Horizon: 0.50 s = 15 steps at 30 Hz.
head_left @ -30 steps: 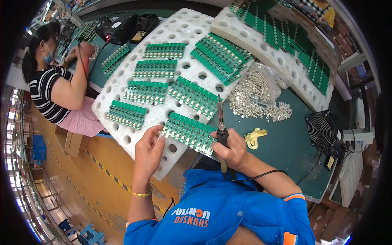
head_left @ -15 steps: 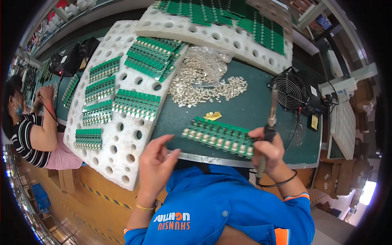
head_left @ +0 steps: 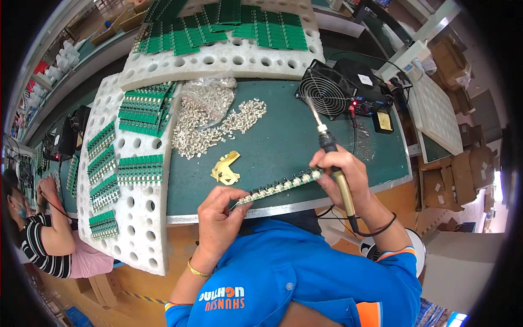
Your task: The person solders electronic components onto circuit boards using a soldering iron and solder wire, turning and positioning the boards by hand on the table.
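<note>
Above the table's front edge, a green circuit board strip [head_left: 278, 188] is tilted nearly edge-on, with a row of pale and black components along it. My left hand [head_left: 220, 214] pinches its left end between thumb and fingers. My right hand [head_left: 348, 170] grips the right end with thumb and fingertips. In that same hand rests a soldering iron [head_left: 342, 188], its metal tip pointing up and away toward a fan. Beyond the strip lies a crumpled yellow piece [head_left: 224, 168], like paper or tape. Farther back, many small silvery metal parts [head_left: 197, 134] are heaped beside a clear plastic bag [head_left: 215, 92].
A white foam board [head_left: 143, 203] with round holes carries several circuit boards at left; another foam board [head_left: 190, 66] behind holds more. A round fan [head_left: 324, 94] and a black soldering station [head_left: 364, 82] stand at back right. Another person [head_left: 52, 231] works at far left.
My left hand has moved to the strip and taken its left end. The strip has been lifted and tipped from face-up to nearly edge-on. The view has shifted to the right.
</note>
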Available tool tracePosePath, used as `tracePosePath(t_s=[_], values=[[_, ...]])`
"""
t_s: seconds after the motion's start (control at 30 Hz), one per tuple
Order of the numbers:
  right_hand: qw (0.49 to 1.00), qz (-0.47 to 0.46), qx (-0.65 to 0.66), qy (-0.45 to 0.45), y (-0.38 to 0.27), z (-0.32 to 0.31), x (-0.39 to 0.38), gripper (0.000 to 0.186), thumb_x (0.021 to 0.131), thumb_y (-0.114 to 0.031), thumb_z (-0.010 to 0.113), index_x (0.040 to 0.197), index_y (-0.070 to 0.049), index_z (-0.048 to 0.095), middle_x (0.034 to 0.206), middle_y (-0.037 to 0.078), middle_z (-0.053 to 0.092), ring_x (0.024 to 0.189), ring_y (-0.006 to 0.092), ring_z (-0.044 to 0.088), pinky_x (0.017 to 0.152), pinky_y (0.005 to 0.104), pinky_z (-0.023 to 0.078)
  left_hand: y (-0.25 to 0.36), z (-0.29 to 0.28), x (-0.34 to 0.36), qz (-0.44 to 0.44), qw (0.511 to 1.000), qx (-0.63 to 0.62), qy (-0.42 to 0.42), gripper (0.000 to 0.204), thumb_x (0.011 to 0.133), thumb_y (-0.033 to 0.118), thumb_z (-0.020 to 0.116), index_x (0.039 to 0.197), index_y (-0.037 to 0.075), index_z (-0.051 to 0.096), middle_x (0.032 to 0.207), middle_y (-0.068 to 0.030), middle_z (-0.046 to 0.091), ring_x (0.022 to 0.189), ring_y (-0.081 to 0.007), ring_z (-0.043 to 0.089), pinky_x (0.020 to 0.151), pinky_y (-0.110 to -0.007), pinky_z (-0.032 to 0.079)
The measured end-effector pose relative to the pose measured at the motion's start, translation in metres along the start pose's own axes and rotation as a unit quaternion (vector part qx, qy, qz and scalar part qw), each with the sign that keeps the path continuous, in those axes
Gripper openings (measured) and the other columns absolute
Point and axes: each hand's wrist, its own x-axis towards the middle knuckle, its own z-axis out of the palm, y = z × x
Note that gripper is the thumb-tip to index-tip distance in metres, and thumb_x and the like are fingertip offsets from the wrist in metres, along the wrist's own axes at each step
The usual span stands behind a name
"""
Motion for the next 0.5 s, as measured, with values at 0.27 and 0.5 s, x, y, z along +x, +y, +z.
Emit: tracePosePath(t_s=[0.27, 0.5], values=[[0.997, 0.07, -0.022, 0.018, 0.025, 0.025, 0.004, 0.037, 0.075, 0.001, 0.073, 0.105, -0.004, 0.053, 0.089, 0.011, 0.061, 0.073, 0.0309, 0.06, 0.065, 0.0379, 0.049, -0.011, 0.007, -0.011, -0.26, 0.937, -0.217, -0.091, 0.012, 0.086, 0.008, 0.074, 0.096, 0.002, 0.07, 0.076, 0.0055, 0.061, 0.061, 0.0001, 0.042, 0.052, -0.019, 0.033], [0.988, 0.142, -0.035, -0.047, 0.054, 0.046, 0.007, 0.034, 0.078, -0.002, 0.072, 0.105, -0.008, 0.052, 0.086, 0.013, 0.061, 0.074, 0.0334, 0.061, 0.064, 0.0412, 0.048, -0.021, 0.015, -0.003, -0.341, 0.881, -0.313, -0.094, 0.017, 0.088, 0.006, 0.071, 0.103, -0.002, 0.068, 0.082, 0.0001, 0.067, 0.071, -0.0014, 0.055, 0.063, -0.016, 0.044]])
